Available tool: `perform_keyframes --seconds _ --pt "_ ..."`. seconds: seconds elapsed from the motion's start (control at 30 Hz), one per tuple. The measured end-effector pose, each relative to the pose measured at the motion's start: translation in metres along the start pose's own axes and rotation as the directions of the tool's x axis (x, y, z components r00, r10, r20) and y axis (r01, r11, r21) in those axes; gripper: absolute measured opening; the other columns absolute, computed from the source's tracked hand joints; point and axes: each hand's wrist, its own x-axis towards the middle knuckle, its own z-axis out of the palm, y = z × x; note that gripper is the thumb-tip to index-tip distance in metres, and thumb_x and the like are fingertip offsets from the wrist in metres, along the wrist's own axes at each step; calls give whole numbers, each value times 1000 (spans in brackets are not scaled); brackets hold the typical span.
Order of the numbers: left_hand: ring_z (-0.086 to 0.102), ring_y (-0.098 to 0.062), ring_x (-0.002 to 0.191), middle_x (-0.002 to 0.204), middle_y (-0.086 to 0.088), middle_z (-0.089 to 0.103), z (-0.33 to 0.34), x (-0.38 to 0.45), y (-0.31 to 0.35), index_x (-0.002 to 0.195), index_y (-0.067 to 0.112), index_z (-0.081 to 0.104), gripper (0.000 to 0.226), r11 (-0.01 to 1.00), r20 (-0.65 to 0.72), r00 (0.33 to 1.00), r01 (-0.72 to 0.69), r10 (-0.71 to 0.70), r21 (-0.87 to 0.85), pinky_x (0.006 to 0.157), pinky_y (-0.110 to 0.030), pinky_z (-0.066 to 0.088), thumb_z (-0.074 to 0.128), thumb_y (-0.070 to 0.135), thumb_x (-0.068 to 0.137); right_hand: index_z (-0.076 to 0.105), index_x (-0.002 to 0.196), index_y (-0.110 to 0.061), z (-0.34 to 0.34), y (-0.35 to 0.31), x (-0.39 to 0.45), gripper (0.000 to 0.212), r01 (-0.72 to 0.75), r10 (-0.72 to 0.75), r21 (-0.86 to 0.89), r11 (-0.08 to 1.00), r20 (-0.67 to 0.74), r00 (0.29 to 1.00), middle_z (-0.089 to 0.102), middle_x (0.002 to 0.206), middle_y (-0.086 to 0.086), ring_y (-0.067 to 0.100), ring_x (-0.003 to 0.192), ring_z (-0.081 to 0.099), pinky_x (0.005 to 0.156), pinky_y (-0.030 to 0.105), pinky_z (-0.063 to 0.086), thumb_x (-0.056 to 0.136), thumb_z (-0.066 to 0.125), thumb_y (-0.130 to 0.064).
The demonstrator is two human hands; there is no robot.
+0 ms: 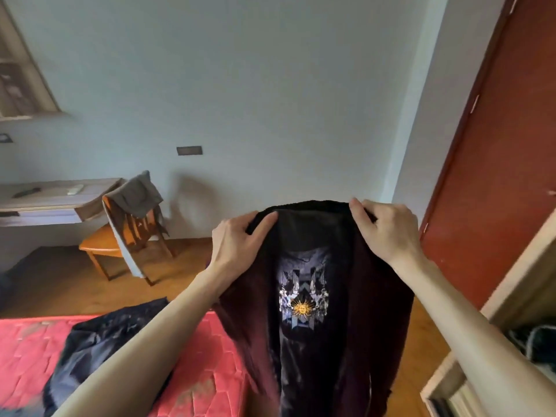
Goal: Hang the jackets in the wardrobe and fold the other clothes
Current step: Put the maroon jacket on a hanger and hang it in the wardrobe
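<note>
Jacket, dark maroon, we hold raised by its collar, left hand and right hand both gripping it above the red bed.

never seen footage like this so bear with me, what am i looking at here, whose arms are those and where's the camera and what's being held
There is no machine here. The single picture comes from a wide-angle camera worn on a person's head, looking forward and down, so the two bare arms are the wearer's own.

The left hand and right hand each grip the collar area of a dark maroon jacket, holding it up so it hangs open. Its lining shows a printed emblem with a golden sun.

Lower left is a bed with a red quilted cover, and a dark garment lies on it. Further back, a wooden chair has grey clothing draped over its back, beside a pale desk. A red-brown door stands on the right.
</note>
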Motion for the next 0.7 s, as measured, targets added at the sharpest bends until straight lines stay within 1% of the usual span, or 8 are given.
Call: perform_keyframes --seconds 0.1,0.17,0.27,0.33,0.5,0.6,0.63,0.7 --pt "33 -10 54 54 -3 42 37 13 21 64 12 49 62 995 66 996 -57 63 -85 58 -32 36 55 65 95 41 53 -17 -22 29 -7 64 -68 65 -66 996 -41 997 33 38 0 20 37 40 45 23 21 102 42 -57" --pt "31 -11 53 51 4 35 62 20 35 61 16 41 59 986 101 989 -93 108 -141 54 -27 30 60 58 98 46 54 -12 -35 48 -14 67 -103 96 -106 989 -69 993 37 39 2 25 38 42 42 27 27 102 42 -58" --pt "31 -10 50 50 6 34 102 31 52 60 17 38 61 969 168 972 -125 162 -211 51 -27 25 59 59 97 52 55 -11 -52 74 -27 67 -178 164 -171 969 -96 982 42 40 1 24 39 44 42 33 35 102 41 -59" --pt "31 -9 49 49 6 33 129 37 63 60 14 39 62 956 210 957 -144 201 -255 50 -26 22 57 62 96 52 57 -13 -62 89 -37 66 -208 184 -249 946 -116 976 42 41 -1 22 39 44 42 30 32 103 41 -58" --pt "30 -9 49 49 8 32 184 53 92 59 15 37 64 903 308 894 -196 324 -382 49 -28 24 55 64 95 45 58 -11 -89 115 -55 65 -306 248 -405 861 -191 950 35 43 -1 21 41 37 43 29 30 99 49 -61" --pt "31 -9 49 49 5 35 211 66 106 59 15 38 65 867 334 858 -222 391 -446 50 -33 29 53 67 95 52 59 -9 -103 126 -56 70 -383 305 -490 783 -235 923 42 44 2 26 43 45 45 29 30 100 46 -66" --pt "32 -11 49 49 3 37 219 71 111 59 15 38 65 856 336 846 -236 413 -460 51 -34 30 53 67 96 51 58 -11 -108 127 -55 69 -411 321 -507 758 -258 911 41 43 1 26 42 45 45 29 30 100 47 -65" --pt "34 -13 48 48 1 39 232 78 121 59 17 38 63 831 327 825 -271 461 -486 50 -33 30 54 65 98 33 53 -21 -118 124 -51 63 -446 330 -516 731 -306 893 25 40 -4 22 40 34 46 27 25 98 55 -59"
